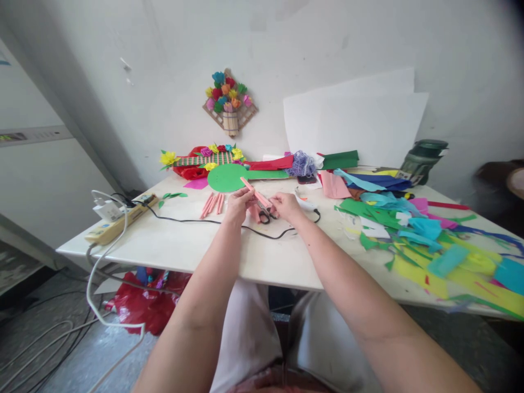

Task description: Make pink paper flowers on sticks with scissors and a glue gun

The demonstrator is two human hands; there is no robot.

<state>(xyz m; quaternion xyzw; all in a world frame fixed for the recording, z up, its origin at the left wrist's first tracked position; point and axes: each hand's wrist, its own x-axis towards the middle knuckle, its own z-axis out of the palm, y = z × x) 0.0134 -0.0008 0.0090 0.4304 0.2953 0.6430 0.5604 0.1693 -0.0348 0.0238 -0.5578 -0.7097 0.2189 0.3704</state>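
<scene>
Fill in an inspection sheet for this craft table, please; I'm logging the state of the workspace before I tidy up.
Surface: white table, bare at the near left, covered at the right.
Job's things: pink paper roll held over the table; scissors beneath it; more pink rolls lying to the left; green paper disc behind.
Clutter: coloured paper scraps heaped at right; paper flower piece at the back; purple ruffled piece.
Grips: left hand and right hand both closed on the pink paper roll.
Cables: black cord across the table; power strip at the left edge; white cable hanging to the floor.
Surroundings: flower plaque on the wall; white sheets leaning; red bag under the table.
</scene>
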